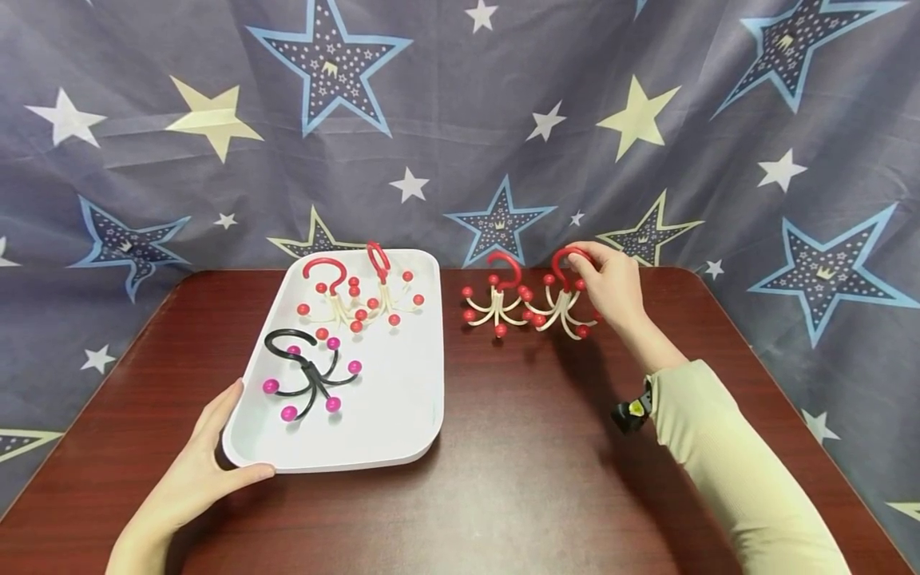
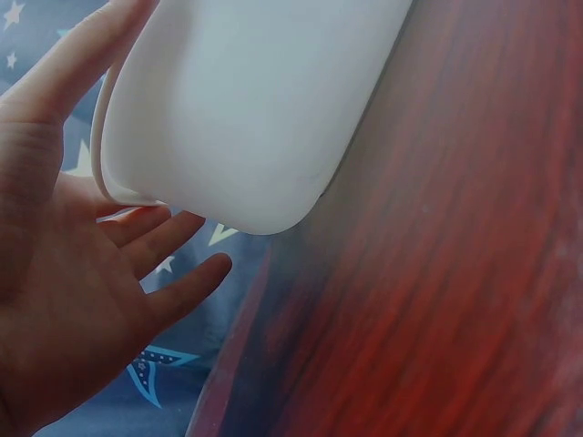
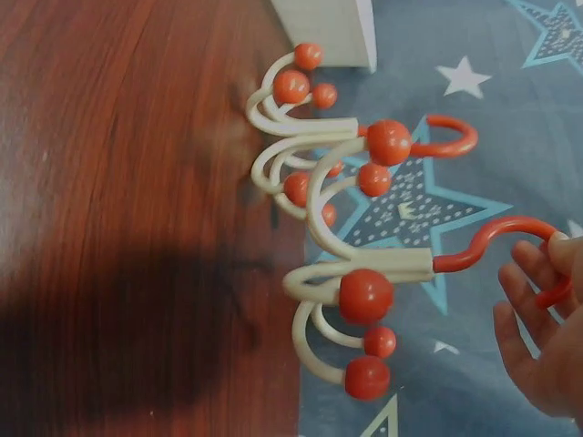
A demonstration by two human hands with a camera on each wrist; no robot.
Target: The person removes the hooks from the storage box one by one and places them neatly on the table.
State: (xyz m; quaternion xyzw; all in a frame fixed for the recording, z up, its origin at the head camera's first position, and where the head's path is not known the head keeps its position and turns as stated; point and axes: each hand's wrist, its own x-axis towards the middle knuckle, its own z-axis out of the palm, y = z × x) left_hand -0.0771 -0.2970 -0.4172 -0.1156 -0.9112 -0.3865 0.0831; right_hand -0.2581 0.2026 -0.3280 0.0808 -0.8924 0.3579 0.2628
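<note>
My right hand [image 1: 611, 283] pinches the red hook end of a cream multi-arm hanger [image 1: 562, 307] whose arms end in red balls. In the right wrist view, the held hanger [image 3: 392, 264] points its arms toward the table; whether they touch it I cannot tell. Close on its left stands a matching red-and-cream hanger [image 1: 497, 303]. My left hand [image 1: 194, 471] holds the front left corner of a white tray [image 1: 395, 415], thumb at the front rim and fingers along the left side. Inside the tray is a black hanger [image 1: 311, 374] with magenta balls.
Two more red-and-cream hangers, one on the left [image 1: 335, 303] and one on the right [image 1: 384, 291], stand in the tray's far part. A dark reddish wooden table [image 1: 503, 479] lies beneath everything. Behind it hangs a grey-blue star-patterned cloth [image 1: 460, 104].
</note>
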